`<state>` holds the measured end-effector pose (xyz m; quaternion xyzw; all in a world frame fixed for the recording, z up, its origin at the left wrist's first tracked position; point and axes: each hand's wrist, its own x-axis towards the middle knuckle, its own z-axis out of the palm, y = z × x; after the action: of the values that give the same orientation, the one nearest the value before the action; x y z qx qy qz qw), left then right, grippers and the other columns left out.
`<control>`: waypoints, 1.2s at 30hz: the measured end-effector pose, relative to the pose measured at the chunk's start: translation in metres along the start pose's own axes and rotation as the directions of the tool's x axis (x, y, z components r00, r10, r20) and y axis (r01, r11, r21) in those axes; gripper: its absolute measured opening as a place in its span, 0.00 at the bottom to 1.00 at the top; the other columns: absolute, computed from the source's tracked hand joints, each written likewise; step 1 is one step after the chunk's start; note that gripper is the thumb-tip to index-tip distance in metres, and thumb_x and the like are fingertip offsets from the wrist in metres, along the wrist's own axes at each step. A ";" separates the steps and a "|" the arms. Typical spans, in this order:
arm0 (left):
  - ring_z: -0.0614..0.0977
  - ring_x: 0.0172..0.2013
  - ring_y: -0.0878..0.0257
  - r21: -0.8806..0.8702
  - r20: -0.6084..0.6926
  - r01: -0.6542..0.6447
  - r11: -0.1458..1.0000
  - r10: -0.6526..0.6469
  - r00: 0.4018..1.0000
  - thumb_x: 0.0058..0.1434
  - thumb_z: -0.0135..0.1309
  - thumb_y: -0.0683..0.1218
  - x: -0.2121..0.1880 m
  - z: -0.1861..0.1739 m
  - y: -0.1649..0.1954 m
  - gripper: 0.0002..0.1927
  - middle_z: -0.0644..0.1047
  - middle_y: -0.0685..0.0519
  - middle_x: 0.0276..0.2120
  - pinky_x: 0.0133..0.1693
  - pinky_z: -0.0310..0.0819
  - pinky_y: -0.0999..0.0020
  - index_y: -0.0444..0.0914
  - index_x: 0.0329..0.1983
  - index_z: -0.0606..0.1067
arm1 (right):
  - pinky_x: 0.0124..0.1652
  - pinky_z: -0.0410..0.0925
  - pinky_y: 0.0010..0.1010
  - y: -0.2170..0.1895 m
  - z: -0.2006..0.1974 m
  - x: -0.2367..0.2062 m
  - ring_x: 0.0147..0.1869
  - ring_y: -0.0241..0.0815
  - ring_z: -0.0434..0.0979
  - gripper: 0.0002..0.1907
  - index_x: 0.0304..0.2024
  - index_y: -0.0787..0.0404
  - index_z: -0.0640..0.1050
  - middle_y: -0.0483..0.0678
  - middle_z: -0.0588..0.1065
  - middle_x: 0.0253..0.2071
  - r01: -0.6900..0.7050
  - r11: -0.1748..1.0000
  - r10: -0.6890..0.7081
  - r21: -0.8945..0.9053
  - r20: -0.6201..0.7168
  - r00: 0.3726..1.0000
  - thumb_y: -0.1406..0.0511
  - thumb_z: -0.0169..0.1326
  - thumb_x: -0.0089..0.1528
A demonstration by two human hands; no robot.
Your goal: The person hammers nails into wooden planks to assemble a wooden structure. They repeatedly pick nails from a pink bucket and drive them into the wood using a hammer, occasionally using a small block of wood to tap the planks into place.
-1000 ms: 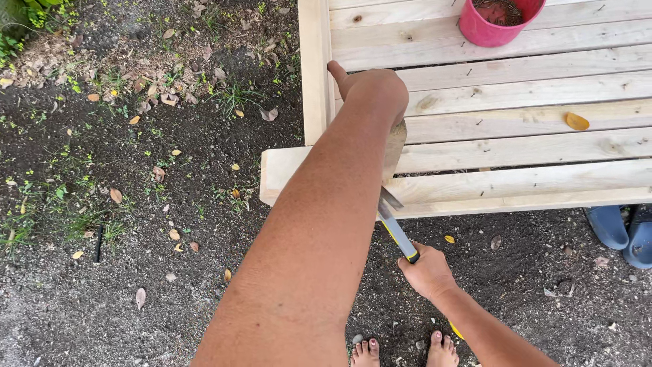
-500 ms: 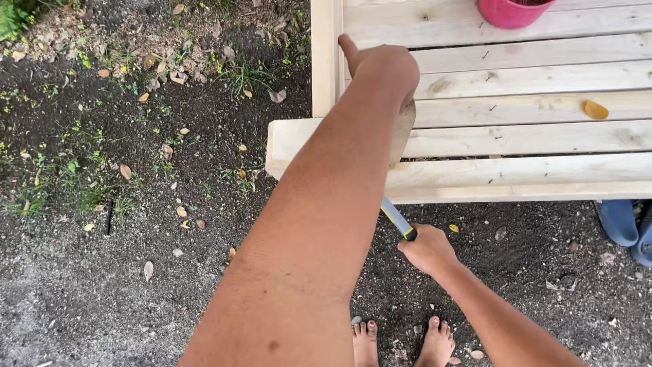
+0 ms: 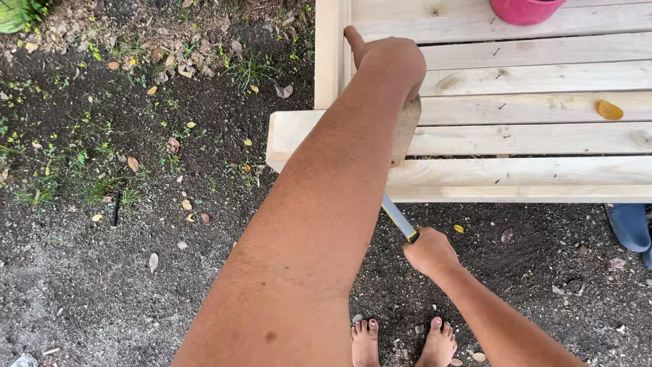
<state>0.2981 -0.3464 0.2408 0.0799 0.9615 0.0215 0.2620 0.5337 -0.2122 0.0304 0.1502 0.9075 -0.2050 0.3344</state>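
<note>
- On the wooden desk (image 3: 543, 136), the left hand (image 3: 390, 61) pressed closed on the plank (image 3: 292, 132); a slip could bring it near the blade.
- The right hand (image 3: 428, 250) gripped the saw (image 3: 399, 221) below the edge, above bare feet (image 3: 401, 340).

two hands (image 3: 390, 58), one saw (image 3: 399, 221), one pink pot (image 3: 526, 10), two bare feet (image 3: 435, 340)

I'm looking down on a pale slatted wooden worktop (image 3: 543, 139), its boards running left to right with thin gaps between them. One loose plank (image 3: 292, 132) lies on it and juts out past its left edge. A pink pot (image 3: 526, 9) stands at the far edge, and a yellow leaf (image 3: 609, 110) lies on a slat to the right. Below is dark, gritty ground (image 3: 136, 272), strewn with dry leaves (image 3: 153, 261), with sparse weeds (image 3: 61, 183) at left.
</note>
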 end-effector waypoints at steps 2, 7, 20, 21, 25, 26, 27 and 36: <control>0.66 0.68 0.40 0.013 -0.018 -0.014 1.000 0.014 1.000 0.51 0.58 0.36 0.000 0.000 -0.001 0.23 0.73 0.43 0.63 0.67 0.16 0.26 0.40 0.52 0.81 | 0.49 0.76 0.44 -0.001 0.000 0.002 0.46 0.54 0.85 0.20 0.53 0.54 0.81 0.57 0.82 0.41 -0.025 1.000 0.024 0.015 0.043 0.999 0.60 0.56 0.58; 0.64 0.68 0.39 0.025 -0.038 -0.028 0.999 0.029 0.999 0.48 0.61 0.37 -0.003 0.001 -0.002 0.23 0.69 0.40 0.64 0.66 0.15 0.26 0.42 0.50 0.82 | 0.49 0.76 0.43 -0.005 0.000 -0.002 0.46 0.56 0.85 0.24 0.56 0.54 0.78 0.59 0.82 0.40 -0.001 0.987 0.004 0.158 -0.022 1.000 0.60 0.57 0.57; 0.69 0.65 0.35 0.007 0.002 -0.008 1.000 0.008 1.000 0.46 0.58 0.36 0.002 0.002 -0.002 0.25 0.74 0.36 0.59 0.66 0.11 0.27 0.38 0.51 0.81 | 0.51 0.74 0.44 -0.005 -0.001 -0.002 0.48 0.57 0.83 0.22 0.55 0.51 0.81 0.57 0.82 0.42 -0.012 0.995 0.015 0.102 -0.024 1.000 0.59 0.58 0.57; 0.69 0.65 0.37 0.002 -0.005 -0.008 1.000 0.008 1.000 0.46 0.58 0.36 0.001 0.003 -0.002 0.25 0.75 0.37 0.59 0.66 0.12 0.27 0.38 0.51 0.81 | 0.51 0.74 0.45 -0.006 -0.001 -0.002 0.49 0.57 0.83 0.22 0.55 0.50 0.81 0.57 0.81 0.44 -0.037 0.999 0.037 0.033 0.012 0.999 0.59 0.57 0.57; 0.67 0.66 0.37 -0.011 0.000 -0.006 1.000 0.006 1.000 0.48 0.57 0.37 -0.001 0.003 -0.001 0.25 0.74 0.39 0.60 0.66 0.12 0.27 0.40 0.52 0.81 | 0.50 0.75 0.43 -0.006 0.001 -0.002 0.47 0.54 0.85 0.22 0.53 0.55 0.81 0.57 0.83 0.41 -0.013 0.985 0.015 0.172 -0.009 1.000 0.58 0.60 0.56; 0.67 0.66 0.36 -0.002 -0.002 0.004 1.000 -0.004 1.000 0.49 0.57 0.38 -0.001 0.001 -0.001 0.24 0.73 0.39 0.61 0.66 0.12 0.27 0.40 0.53 0.81 | 0.49 0.75 0.43 -0.006 0.002 -0.002 0.46 0.55 0.85 0.23 0.53 0.55 0.80 0.58 0.83 0.40 0.021 0.974 -0.008 0.227 -0.058 0.998 0.59 0.59 0.56; 0.68 0.66 0.37 0.000 -0.001 0.004 1.000 -0.004 1.000 0.50 0.57 0.37 -0.001 0.001 -0.001 0.24 0.74 0.39 0.60 0.66 0.12 0.26 0.39 0.53 0.81 | 0.48 0.75 0.43 -0.006 0.002 -0.002 0.45 0.55 0.86 0.23 0.54 0.56 0.80 0.59 0.83 0.40 0.046 0.962 -0.019 0.271 -0.100 0.995 0.59 0.59 0.56; 0.63 0.68 0.37 0.032 -0.017 -0.024 0.999 0.024 1.000 0.49 0.58 0.37 -0.003 0.001 0.001 0.25 0.69 0.37 0.63 0.63 0.10 0.24 0.39 0.54 0.80 | 0.49 0.76 0.44 -0.013 -0.009 -0.007 0.45 0.54 0.86 0.22 0.55 0.53 0.78 0.57 0.83 0.40 -0.065 0.982 0.064 0.176 0.011 0.998 0.59 0.57 0.58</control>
<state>0.3017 -0.3458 0.2417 0.0955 0.9629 0.0102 0.2523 0.5283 -0.2204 0.0451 0.2078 0.8797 -0.2738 0.3287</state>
